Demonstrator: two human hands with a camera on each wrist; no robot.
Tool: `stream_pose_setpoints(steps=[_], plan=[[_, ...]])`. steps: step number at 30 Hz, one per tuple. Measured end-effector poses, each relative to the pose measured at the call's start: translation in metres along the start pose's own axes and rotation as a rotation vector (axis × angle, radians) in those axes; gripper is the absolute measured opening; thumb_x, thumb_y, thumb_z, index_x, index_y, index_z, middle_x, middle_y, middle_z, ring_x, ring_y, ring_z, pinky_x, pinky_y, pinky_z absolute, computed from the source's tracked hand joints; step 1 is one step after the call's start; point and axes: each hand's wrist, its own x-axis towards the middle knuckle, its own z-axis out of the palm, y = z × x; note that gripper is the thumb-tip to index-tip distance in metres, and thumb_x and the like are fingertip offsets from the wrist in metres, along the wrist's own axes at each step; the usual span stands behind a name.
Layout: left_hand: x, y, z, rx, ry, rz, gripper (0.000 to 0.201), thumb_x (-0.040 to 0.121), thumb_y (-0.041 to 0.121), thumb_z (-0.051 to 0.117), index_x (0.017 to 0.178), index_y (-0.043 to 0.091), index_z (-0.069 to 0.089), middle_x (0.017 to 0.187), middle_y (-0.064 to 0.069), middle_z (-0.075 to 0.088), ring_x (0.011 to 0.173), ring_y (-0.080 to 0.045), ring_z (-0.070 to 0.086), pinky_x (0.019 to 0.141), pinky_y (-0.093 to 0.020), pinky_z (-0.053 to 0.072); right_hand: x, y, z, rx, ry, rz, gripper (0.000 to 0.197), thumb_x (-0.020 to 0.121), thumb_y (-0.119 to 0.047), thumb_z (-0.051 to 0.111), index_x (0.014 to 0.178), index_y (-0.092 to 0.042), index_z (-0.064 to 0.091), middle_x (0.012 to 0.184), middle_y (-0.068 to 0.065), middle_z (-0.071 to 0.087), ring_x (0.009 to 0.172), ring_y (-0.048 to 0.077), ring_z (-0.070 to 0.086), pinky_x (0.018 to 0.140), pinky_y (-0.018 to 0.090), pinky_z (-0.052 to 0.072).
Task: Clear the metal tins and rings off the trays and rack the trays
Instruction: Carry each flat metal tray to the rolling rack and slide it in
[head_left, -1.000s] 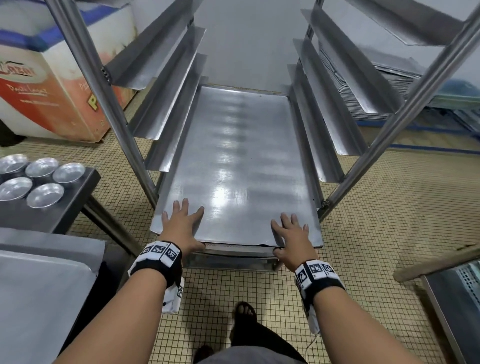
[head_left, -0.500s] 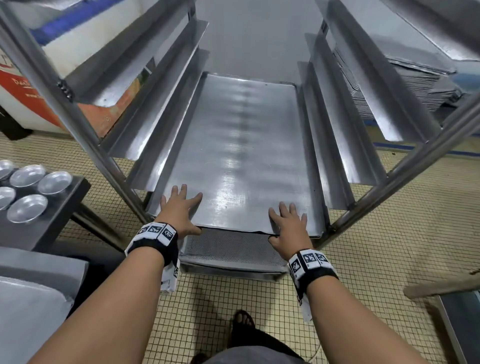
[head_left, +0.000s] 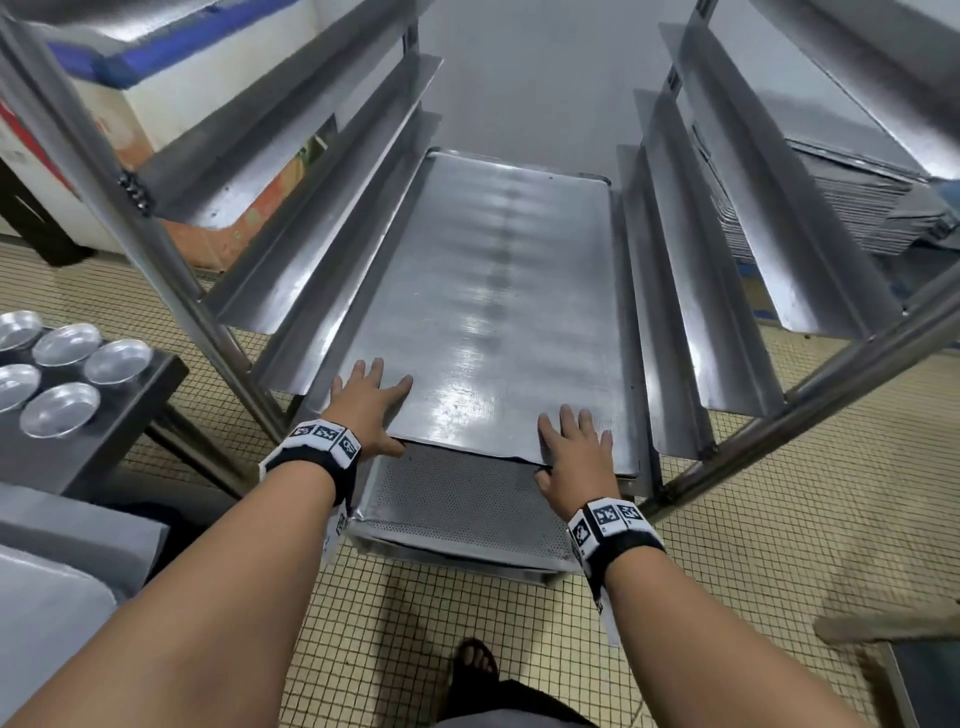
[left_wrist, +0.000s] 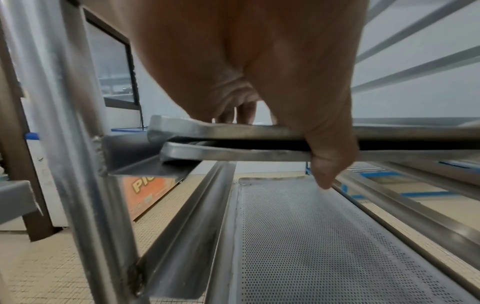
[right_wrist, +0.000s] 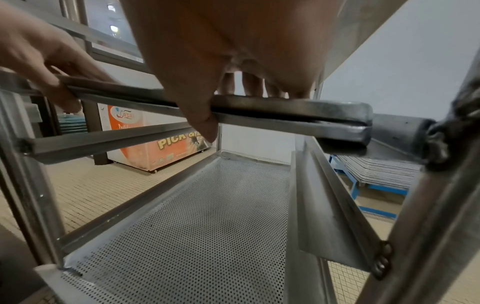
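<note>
A flat metal tray (head_left: 493, 312) lies on a low pair of runners in the steel rack (head_left: 156, 249). My left hand (head_left: 366, 410) and right hand (head_left: 574, 457) press flat on its near end, fingers straight, thumbs hanging over the front edge. In the left wrist view that tray's edge (left_wrist: 207, 128) sits on a second tray (left_wrist: 233, 153) under my left hand (left_wrist: 246, 61). The right wrist view shows the same stacked edges (right_wrist: 285, 105) below my right hand (right_wrist: 233, 41). A perforated tray (head_left: 457, 504) sits one level lower and sticks out towards me. Several round metal tins (head_left: 67, 374) stand on a dark table at left.
Angled runners line both rack sides above the tray. A stack of trays (head_left: 857, 208) lies behind the rack at right, a chest freezer (head_left: 182, 104) at back left. A grey tray (head_left: 52, 597) fills the lower left. My sandalled foot (head_left: 475, 662) stands on the tiled floor.
Both hands have moved forward with the flat tray, which has slid deeper into the rack. More of the perforated tray below now shows in front of it.
</note>
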Motion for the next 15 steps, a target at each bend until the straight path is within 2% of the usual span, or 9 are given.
stream_pose_setpoints(steps=[3, 5, 8, 10, 11, 13, 15], plan=[[-0.013, 0.003, 0.007, 0.074, 0.057, -0.010, 0.095, 0.084, 0.054, 0.068, 0.156, 0.030, 0.012, 0.163, -0.017, 0.007, 0.150, -0.038, 0.009, 0.120, -0.055, 0.017, -0.010, -0.006, -0.001, -0.076, 0.023, 0.019, 0.073, 0.089, -0.031, 0.064, 0.149, -0.024, 0.023, 0.157, 0.010, 0.021, 0.145, 0.033, 0.017, 0.116, 0.053, 0.024], [-0.031, 0.004, 0.016, 0.083, 0.099, -0.015, 0.084, 0.091, 0.049, 0.060, 0.156, 0.026, 0.013, 0.164, -0.014, 0.009, 0.150, -0.035, 0.011, 0.121, -0.053, 0.014, -0.022, -0.014, -0.003, -0.095, 0.015, 0.049, 0.070, 0.090, -0.031, 0.061, 0.149, -0.022, 0.024, 0.155, 0.011, 0.023, 0.144, 0.032, 0.021, 0.117, 0.050, 0.024], [-0.067, 0.000, 0.029, 0.094, 0.130, 0.018, 0.087, 0.090, 0.046, 0.062, 0.158, 0.023, 0.012, 0.165, -0.009, 0.007, 0.152, -0.032, 0.007, 0.123, -0.049, 0.009, -0.044, -0.031, -0.006, -0.107, 0.004, 0.071, 0.068, 0.089, -0.032, 0.060, 0.147, -0.018, 0.028, 0.151, 0.010, 0.030, 0.141, 0.030, 0.026, 0.117, 0.046, 0.024], [-0.094, -0.006, 0.034, 0.057, 0.137, 0.049, 0.088, 0.089, 0.043, 0.066, 0.158, 0.022, 0.015, 0.166, -0.008, 0.006, 0.152, -0.031, 0.007, 0.123, -0.046, 0.014, -0.060, -0.047, -0.008, -0.106, -0.003, 0.091, 0.071, 0.089, -0.034, 0.060, 0.149, -0.015, 0.026, 0.151, 0.010, 0.030, 0.141, 0.029, 0.026, 0.118, 0.044, 0.024], [-0.109, -0.011, 0.034, 0.019, 0.123, 0.053, 0.084, 0.089, 0.041, 0.066, 0.157, 0.023, 0.021, 0.165, -0.008, 0.010, 0.152, -0.030, 0.011, 0.123, -0.045, 0.018, -0.068, -0.057, -0.010, -0.106, -0.007, 0.101, 0.073, 0.089, -0.035, 0.060, 0.150, -0.014, 0.026, 0.152, 0.010, 0.029, 0.142, 0.029, 0.025, 0.119, 0.044, 0.023], [-0.141, -0.024, 0.033, -0.084, 0.085, 0.033, 0.070, 0.091, 0.035, 0.064, 0.153, 0.022, 0.034, 0.158, -0.008, 0.034, 0.146, -0.028, 0.030, 0.117, -0.044, 0.031, -0.080, -0.080, -0.012, -0.105, -0.031, 0.098, 0.071, 0.090, -0.037, 0.059, 0.151, -0.016, 0.028, 0.155, 0.009, 0.029, 0.144, 0.028, 0.025, 0.120, 0.045, 0.021], [-0.173, -0.044, 0.034, -0.179, 0.087, -0.027, 0.056, 0.091, 0.030, 0.063, 0.144, 0.025, 0.046, 0.138, -0.004, 0.058, 0.127, -0.025, 0.053, 0.104, -0.042, 0.047, -0.090, -0.113, -0.014, -0.086, -0.077, 0.038, 0.064, 0.090, -0.035, 0.060, 0.148, -0.019, 0.036, 0.152, 0.006, 0.038, 0.141, 0.026, 0.034, 0.118, 0.042, 0.025]])
